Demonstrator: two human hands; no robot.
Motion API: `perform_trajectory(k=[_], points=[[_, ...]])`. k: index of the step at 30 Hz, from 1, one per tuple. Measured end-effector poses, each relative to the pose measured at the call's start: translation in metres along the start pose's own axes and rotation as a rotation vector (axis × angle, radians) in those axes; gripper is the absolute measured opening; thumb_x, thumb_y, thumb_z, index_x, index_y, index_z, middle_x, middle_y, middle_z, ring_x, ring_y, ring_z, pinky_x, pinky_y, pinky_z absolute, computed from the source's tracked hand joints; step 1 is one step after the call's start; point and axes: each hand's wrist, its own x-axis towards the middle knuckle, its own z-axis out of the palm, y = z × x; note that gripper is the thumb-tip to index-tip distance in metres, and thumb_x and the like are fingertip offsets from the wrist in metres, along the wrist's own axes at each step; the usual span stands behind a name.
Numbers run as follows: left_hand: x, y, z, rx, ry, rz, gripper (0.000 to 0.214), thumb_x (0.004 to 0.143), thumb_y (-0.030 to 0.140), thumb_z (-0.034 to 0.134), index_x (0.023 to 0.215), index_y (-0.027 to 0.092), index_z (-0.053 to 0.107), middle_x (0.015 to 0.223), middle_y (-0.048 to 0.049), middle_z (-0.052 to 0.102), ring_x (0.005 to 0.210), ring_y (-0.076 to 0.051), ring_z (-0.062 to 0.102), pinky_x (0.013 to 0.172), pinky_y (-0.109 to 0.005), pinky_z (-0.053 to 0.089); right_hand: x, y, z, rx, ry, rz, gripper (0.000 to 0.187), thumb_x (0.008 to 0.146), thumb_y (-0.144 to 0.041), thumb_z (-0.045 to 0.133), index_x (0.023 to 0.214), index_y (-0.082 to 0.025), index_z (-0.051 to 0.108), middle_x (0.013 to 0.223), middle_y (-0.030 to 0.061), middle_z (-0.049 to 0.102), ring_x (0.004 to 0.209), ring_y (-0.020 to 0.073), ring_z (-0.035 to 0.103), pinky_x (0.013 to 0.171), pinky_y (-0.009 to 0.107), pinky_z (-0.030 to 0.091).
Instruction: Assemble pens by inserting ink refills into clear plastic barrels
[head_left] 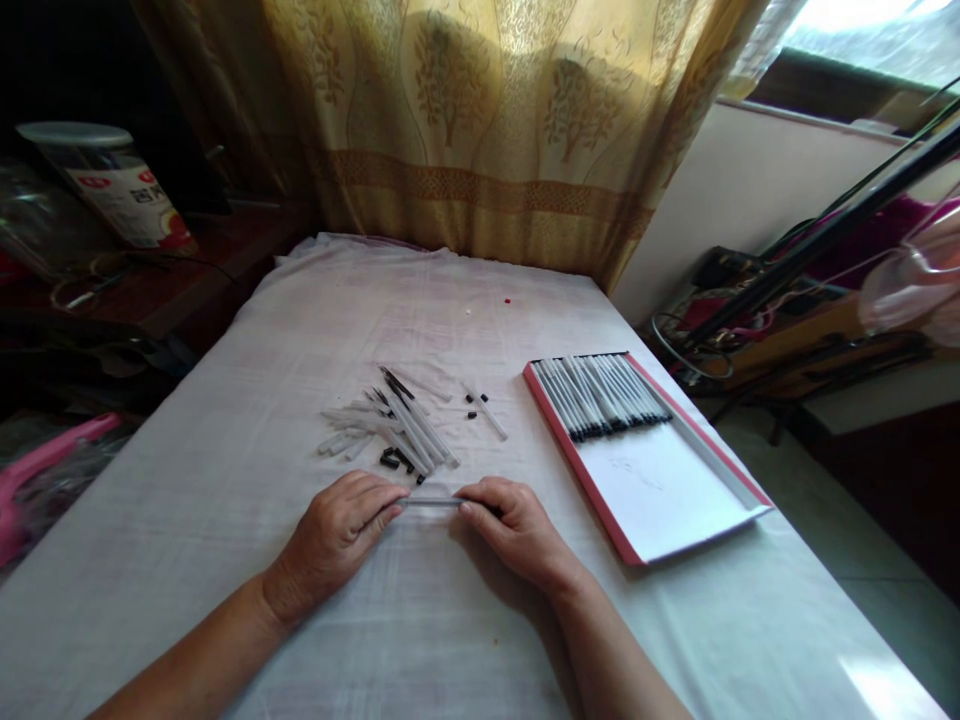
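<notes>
Between my two hands a slim, clear pen (433, 501) lies level, just above the cloth. My left hand (346, 520) pinches its left end, and my right hand (510, 520) grips its right end, where a dark part shows at the fingers. Both ends are hidden by fingertips. Just beyond my hands is a loose pile of clear pen barrels (409, 425), some with dark tips. Several small black caps (396, 459) lie at the near side of that pile. One separate barrel (491, 415) rests to the right, with a few black pieces (472, 414) around it.
On the right sits a shallow red-edged box (600, 490) with a row of assembled pens (600, 395) at its far end. A tiny red piece (508, 301) lies farther back on the white tablecloth (360, 310). A curtain (480, 130) hangs behind the table.
</notes>
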Motion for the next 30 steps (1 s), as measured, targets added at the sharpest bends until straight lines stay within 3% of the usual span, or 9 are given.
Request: perform_trajectory(k=[5,10,15,18,21,23,25,28,30], points=[[0.0,-0.002,0.004,0.008,0.0,-0.031,0.018,0.097,0.026,0.053,0.104,0.021,0.069,0.093,-0.0038,0.075,0.086,-0.016,0.07,0.08,-0.026,0.055,0.0,-0.003,0.005,0.04,0.024,0.046,0.018,0.089,-0.026,0.059,0.092,-0.02,0.076,0.083,0.0044,0.075,0.076,0.0174,0.068,0.071,0.027,0.051],[0.0,-0.004,0.006,0.027,0.031,-0.119,0.022,0.097,0.031,0.05,0.104,0.022,0.069,0.094,-0.0046,0.075,0.087,-0.017,0.07,0.08,-0.028,0.056,0.0,-0.003,0.01,0.23,0.161,0.178,0.021,0.084,-0.024,0.058,0.102,-0.019,0.069,0.071,-0.0005,0.071,0.059,0.0137,0.062,0.054,0.022,0.047],[0.0,-0.005,0.004,0.038,0.049,-0.164,0.025,0.096,0.035,0.05,0.106,0.022,0.07,0.094,-0.0053,0.075,0.088,-0.019,0.071,0.082,-0.029,0.057,-0.001,-0.006,-0.002,0.019,0.108,0.049,0.013,0.085,-0.022,0.062,0.088,-0.021,0.075,0.084,0.0036,0.073,0.077,0.0167,0.068,0.07,0.026,0.05],[-0.001,-0.006,0.004,0.019,0.061,-0.213,0.029,0.096,0.039,0.049,0.11,0.023,0.069,0.097,-0.0056,0.076,0.088,-0.019,0.072,0.082,-0.029,0.058,-0.003,-0.013,-0.01,-0.135,0.03,0.001,0.015,0.087,-0.02,0.063,0.091,-0.023,0.077,0.086,0.0042,0.074,0.078,0.017,0.068,0.072,0.027,0.05],[-0.003,-0.007,0.006,-0.04,0.065,-0.302,0.036,0.095,0.043,0.05,0.121,0.022,0.064,0.098,-0.0057,0.076,0.084,-0.018,0.072,0.077,-0.028,0.059,-0.004,-0.016,-0.026,-0.157,0.032,-0.057,0.016,0.089,-0.022,0.061,0.094,-0.024,0.076,0.089,0.0048,0.074,0.081,0.0178,0.068,0.074,0.028,0.052],[-0.003,-0.008,0.008,-0.082,0.072,-0.354,0.04,0.094,0.044,0.051,0.126,0.022,0.06,0.097,-0.0055,0.075,0.082,-0.017,0.072,0.076,-0.028,0.059,-0.003,-0.01,-0.047,-0.143,0.137,-0.071,0.016,0.089,-0.026,0.06,0.094,-0.024,0.075,0.09,0.0055,0.074,0.082,0.0191,0.069,0.075,0.03,0.053],[-0.004,-0.01,0.009,-0.103,0.073,-0.362,0.04,0.094,0.044,0.051,0.126,0.022,0.059,0.097,-0.0053,0.076,0.082,-0.017,0.073,0.076,-0.028,0.06,0.0,0.005,-0.08,-0.162,0.358,-0.03,0.017,0.087,-0.033,0.061,0.092,-0.024,0.074,0.089,0.0061,0.074,0.08,0.0212,0.069,0.074,0.033,0.054],[-0.003,-0.011,0.009,-0.087,0.07,-0.318,0.035,0.094,0.041,0.051,0.122,0.022,0.061,0.095,-0.0046,0.076,0.082,-0.017,0.073,0.078,-0.028,0.06,0.008,0.039,-0.141,-0.348,0.77,0.2,0.025,0.083,-0.039,0.062,0.094,-0.018,0.073,0.087,0.0098,0.074,0.08,0.025,0.069,0.076,0.037,0.053],[-0.003,-0.011,0.009,-0.065,0.066,-0.295,0.033,0.094,0.04,0.051,0.12,0.023,0.062,0.094,-0.0041,0.076,0.082,-0.018,0.073,0.078,-0.028,0.059,0.015,0.065,-0.178,-0.536,0.928,0.426,0.026,0.082,-0.035,0.061,0.094,-0.016,0.073,0.087,0.0121,0.074,0.082,0.0273,0.069,0.079,0.039,0.051]])
